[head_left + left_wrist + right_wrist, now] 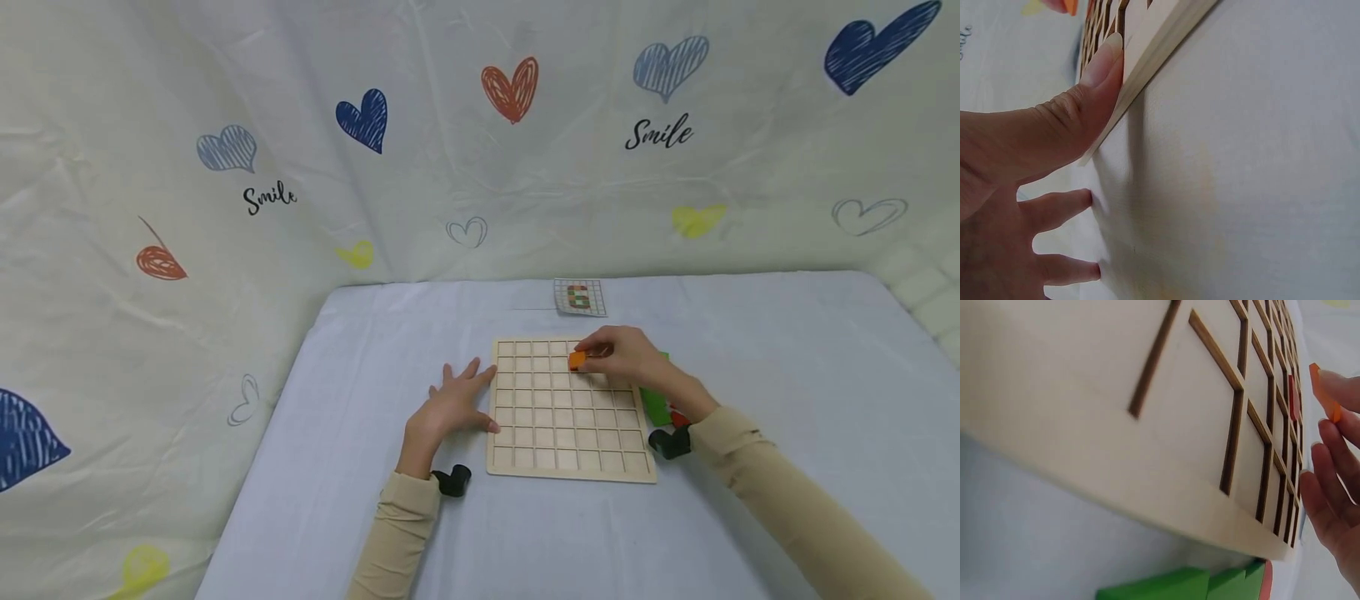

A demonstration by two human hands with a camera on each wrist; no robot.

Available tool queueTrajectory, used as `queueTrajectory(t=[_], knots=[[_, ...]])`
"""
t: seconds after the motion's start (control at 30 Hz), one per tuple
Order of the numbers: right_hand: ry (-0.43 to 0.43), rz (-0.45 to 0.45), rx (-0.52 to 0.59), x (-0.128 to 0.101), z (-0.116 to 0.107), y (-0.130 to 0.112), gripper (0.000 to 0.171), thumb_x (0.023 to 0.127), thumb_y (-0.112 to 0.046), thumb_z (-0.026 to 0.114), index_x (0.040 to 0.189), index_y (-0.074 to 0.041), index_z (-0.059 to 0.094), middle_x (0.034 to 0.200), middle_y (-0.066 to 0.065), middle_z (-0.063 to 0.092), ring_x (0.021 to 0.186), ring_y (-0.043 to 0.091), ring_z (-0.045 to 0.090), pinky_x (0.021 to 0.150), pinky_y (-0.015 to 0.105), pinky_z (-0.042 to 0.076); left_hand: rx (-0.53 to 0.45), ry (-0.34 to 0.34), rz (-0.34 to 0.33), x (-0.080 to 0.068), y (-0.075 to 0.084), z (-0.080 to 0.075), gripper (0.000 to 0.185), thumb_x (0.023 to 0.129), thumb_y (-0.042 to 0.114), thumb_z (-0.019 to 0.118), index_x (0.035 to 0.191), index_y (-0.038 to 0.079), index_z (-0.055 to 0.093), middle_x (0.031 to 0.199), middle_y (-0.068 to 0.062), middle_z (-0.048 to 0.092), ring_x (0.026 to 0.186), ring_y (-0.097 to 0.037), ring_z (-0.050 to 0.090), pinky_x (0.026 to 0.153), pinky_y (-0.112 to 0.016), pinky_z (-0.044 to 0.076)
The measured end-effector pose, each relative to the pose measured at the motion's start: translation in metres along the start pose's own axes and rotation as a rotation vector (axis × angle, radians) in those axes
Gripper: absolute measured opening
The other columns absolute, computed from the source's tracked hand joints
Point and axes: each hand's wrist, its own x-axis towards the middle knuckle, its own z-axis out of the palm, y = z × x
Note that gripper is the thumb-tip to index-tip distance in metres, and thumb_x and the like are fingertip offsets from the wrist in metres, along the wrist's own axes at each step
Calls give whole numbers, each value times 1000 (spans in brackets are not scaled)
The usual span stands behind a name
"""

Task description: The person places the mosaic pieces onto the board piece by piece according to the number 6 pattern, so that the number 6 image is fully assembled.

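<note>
The orange tile [577, 360] is over the upper part of the wooden grid board [557, 460], in the R hand [626, 360], whose thumb and fingertips pinch it. It is prob. light and stiff, w/ a smooth face, so a bit slippery but not fragile; best to hold it by two opp. edges, w/ the fingertips only, so that the underside is left free. The L hand [452, 402] has its fingers spread, thumb tip on the L rim of the board. The board should be stiff and rather light too, so it may slide on the white cloth [787, 375] if nobody steadies the rim. A red tile [1293, 398] seems to sit in one cell, but the R wrist view is too oblique to be sure. Green tiles [656, 408] lie beside the R rim. Writing: "Smile", in black script, 2x on the backdrop [435, 167]. No brand or label is visible on the board; the pattern card [580, 297] shows a coloured design on a grid.
</note>
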Motion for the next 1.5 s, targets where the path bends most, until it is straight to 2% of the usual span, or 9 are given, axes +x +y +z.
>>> queueTrajectory(t=[0.2, 0.4, 0.53, 0.77, 1.13, 1.5], knots=[[-26, -16, 13, 7, 3, -5, 33, 82, -22, 78, 109, -6, 73, 104, 10, 71, 83, 16, 62, 71, 28, 50, -5, 1, -3, 1, 0, 0, 98, 70, 31, 85, 153, 28, 32, 164, -4, 14, 147, -49, -7, 111, -74, 7], [-29, -17, 29, 12, 7, -8, 35, 81, -21, 79, 111, -6, 72, 101, 10, 70, 82, 17, 61, 71, 28, 50, -1, -2, -1, 0, 1, -1, 98, 71, 31, 85, 153, 28, 31, 164, -4, 13, 147, -49, -8, 111, -73, 7], [-42, -40, 15, 16, 10, -10, 32, 81, -20, 78, 109, -6, 72, 101, 9, 70, 82, 16, 59, 71, 29, 49, -3, -4, 1, -1, 2, -1, 98, 71, 31, 85, 153, 27, 32, 164, -5, 13, 147, -50, -8, 111, -74, 7], [-63, -26, -35, 20, 16, -13, 29, 81, -19, 78, 107, -6, 73, 98, 8, 68, 82, 17, 58, 71, 30, 48, 5, -4, 2, -1, 3, -2, 98, 71, 31, 85, 153, 27, 31, 164, -4, 13, 147, -49, -7, 111, -73, 8], [-52, -93, -80, 20, 21, -14, 28, 81, -15, 78, 106, -4, 73, 93, 8, 64, 80, 17, 57, 72, 32, 49, 0, 0, -17, -2, 3, -2, 98, 70, 31, 86, 152, 27, 33, 164, -5, 14, 147, -49, -6, 111, -73, 8], [-26, -86, -52, 12, 13, -10, 28, 81, -10, 76, 109, -5, 71, 99, 8, 70, 90, 22, 64, 80, 40, 54, 12, 3, -5, -1, 2, -1, 98, 70, 31, 85, 153, 27, 32, 164, -4, 14, 147, -49, -5, 111, -74, 9]])
